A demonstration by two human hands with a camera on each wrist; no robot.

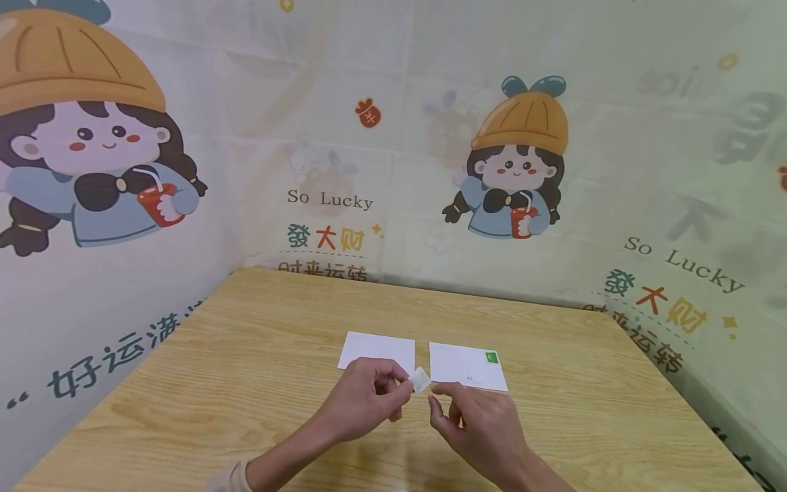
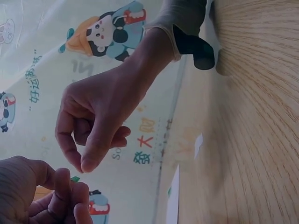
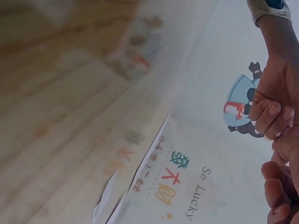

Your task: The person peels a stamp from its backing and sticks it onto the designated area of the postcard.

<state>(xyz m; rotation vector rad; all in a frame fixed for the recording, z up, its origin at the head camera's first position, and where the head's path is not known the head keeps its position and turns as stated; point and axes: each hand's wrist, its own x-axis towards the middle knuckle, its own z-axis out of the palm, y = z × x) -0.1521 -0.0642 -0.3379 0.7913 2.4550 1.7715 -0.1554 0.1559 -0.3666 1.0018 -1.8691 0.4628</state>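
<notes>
In the head view my left hand [image 1: 369, 400] pinches a small whitish square, likely a stamp [image 1: 420, 380], between thumb and forefinger. The left wrist view shows a sliver of green on this stamp [image 2: 74, 179] at the left fingertips. Just to its right is my right hand [image 1: 482, 427], fingers bent, with a gap between forefinger and thumb and nothing visible in it. Beyond the hands lie two white envelopes: a plain left envelope [image 1: 378, 347], partly covered by my left hand, and a right envelope [image 1: 458, 363] with a green stamp [image 1: 492, 357] at its upper right corner.
Both envelopes lie flat on a wood-grain table [image 1: 258, 328], a narrow gap between them. A printed cloth backdrop [image 1: 406, 137] with cartoon figures and lettering hangs behind the table and along its sides.
</notes>
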